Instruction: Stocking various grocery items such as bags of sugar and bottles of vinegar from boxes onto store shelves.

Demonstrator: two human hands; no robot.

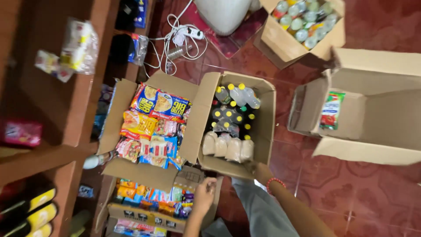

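The open cardboard box of bottles [263, 127] stands on the red tiled floor [351, 193], its long axis running away from the person, bottle caps up. The right hand [259, 170] grips its near edge. The left hand [204, 195], fingers curled, touches the flap of the snack box [144, 215].

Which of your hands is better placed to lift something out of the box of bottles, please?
Probably the right hand: it rests on the near wall of the bottle box. The left hand is over the snack box.

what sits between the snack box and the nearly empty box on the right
In the head view, the bottle box stands between the snack box and the nearly empty box, with bare red floor beside it.
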